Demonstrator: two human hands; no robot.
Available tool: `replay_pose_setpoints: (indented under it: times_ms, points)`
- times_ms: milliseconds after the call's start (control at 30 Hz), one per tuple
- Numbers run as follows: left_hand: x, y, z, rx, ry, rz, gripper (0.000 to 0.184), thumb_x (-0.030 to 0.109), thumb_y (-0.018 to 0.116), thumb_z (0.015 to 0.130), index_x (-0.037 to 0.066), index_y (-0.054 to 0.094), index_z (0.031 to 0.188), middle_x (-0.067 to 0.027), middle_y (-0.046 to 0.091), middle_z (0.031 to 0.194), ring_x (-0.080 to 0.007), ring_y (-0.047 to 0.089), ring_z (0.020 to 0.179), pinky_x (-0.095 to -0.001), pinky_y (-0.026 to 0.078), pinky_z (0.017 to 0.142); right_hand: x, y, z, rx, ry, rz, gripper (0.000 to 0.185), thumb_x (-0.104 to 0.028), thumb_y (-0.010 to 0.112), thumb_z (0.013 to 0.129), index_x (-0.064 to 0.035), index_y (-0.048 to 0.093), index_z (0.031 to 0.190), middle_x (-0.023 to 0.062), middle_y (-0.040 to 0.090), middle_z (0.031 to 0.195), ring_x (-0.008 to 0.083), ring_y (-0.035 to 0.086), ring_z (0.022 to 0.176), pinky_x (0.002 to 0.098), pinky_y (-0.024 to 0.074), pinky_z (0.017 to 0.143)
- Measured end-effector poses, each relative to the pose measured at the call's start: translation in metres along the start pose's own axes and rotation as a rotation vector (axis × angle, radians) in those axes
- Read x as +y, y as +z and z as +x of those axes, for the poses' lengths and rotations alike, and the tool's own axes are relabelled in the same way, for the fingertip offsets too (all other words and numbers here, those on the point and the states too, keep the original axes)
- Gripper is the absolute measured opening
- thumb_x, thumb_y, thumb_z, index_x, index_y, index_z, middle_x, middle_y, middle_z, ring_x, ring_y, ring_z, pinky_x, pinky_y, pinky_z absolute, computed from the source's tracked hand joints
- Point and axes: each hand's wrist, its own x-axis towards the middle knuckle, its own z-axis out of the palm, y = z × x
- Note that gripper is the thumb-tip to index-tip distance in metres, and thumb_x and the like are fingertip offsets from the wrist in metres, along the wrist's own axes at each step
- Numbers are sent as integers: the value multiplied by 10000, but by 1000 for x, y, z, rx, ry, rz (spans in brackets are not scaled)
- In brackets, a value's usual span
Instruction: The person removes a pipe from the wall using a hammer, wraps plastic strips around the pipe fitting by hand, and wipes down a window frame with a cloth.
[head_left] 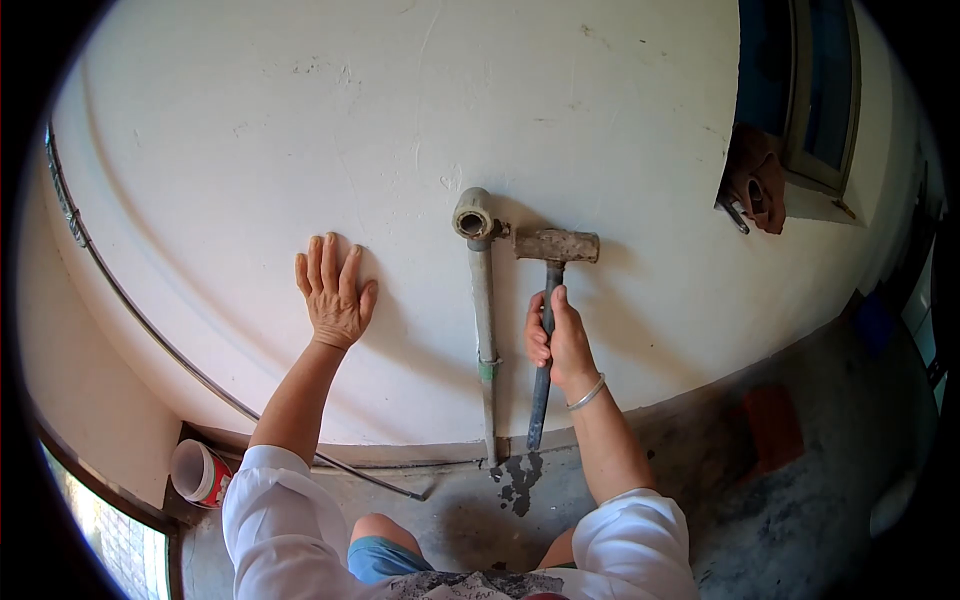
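Note:
My left hand lies flat against the white wall, fingers stretched out, to the left of the pipe. In my right hand is a sledgehammer, gripped by its dark handle below the head. The worn metal head is level and sits just right of the pipe's top; whether it touches the fitting I cannot tell. A grey upright pipe runs down the wall to the floor, with an open round fitting at its top and a green band partway down.
A dark thin pipe slants along the left wall to the floor. A white and red bucket stands at lower left. Brown cloth hangs from the window ledge at upper right. A reddish object lies on the wet-spotted floor.

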Motion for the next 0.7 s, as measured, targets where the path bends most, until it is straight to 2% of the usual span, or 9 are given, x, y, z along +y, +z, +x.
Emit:
replay_pose_setpoints:
  times_ms: [67,167,200,267,400,567,600,667,700]
  points:
    - [-1,0,1,6,3,-4,462,295,464,783,112,406,1203,-168,298,1312,-336,217,1245,-494,100,1005,-2,-2,-2,14,-34,7,445,-548,351,839,-110,419,793,-31,322,482,61,275,336,200,237,315]
    - [0,-1,0,9,4,-5,460,298,462,785,109,409,1201,-169,298,1312,-336,218,1244,-494,102,1004,-4,0,1,0,-208,256,424,-534,331,851,-123,423,800,-26,318,478,62,264,334,203,233,310]
    - [1,-1,1,12,5,-8,459,301,460,787,108,411,1201,-169,297,1313,-336,219,1244,-494,103,1004,-2,4,5,-1,-208,257,424,-534,331,851,-123,423,800,-26,318,478,62,264,334,203,233,310]
    - [0,-1,0,5,5,-3,460,303,462,786,109,412,1200,-169,296,1313,-336,220,1243,-495,103,1004,4,13,8,-80,-28,77,424,-533,328,852,-124,425,798,-30,317,476,63,266,334,206,231,311]
    - [0,-2,0,-3,6,5,461,307,459,788,110,409,1201,-169,296,1312,-338,222,1241,-496,106,1002,1,4,0,-28,-25,39,426,-541,335,844,-130,434,792,-39,317,474,65,266,331,206,227,311]
    - [0,-2,0,10,4,-3,463,305,455,790,113,400,1208,-167,296,1312,-335,219,1243,-498,107,1000,-14,-6,3,50,-296,257,427,-558,293,849,-164,438,776,-41,267,466,44,236,332,196,198,293]
    - [1,-1,1,12,4,-2,464,303,455,790,114,397,1210,-166,294,1314,-335,217,1244,-499,108,1000,-10,-4,6,55,-182,282,435,-556,318,844,-143,435,776,-41,288,469,47,254,332,196,210,297]
    - [1,-1,0,11,6,-4,468,301,459,787,115,395,1211,-165,292,1316,-336,215,1245,-499,106,1001,1,10,10,-17,-23,-6,441,-550,354,837,-120,431,775,-38,315,473,47,283,338,194,227,306]
    - [1,-2,2,10,9,-3,471,300,464,783,117,393,1211,-165,289,1317,-336,213,1246,-498,103,1002,2,10,7,-10,-30,1,441,-550,354,837,-120,431,775,-38,315,473,47,283,338,194,227,306]
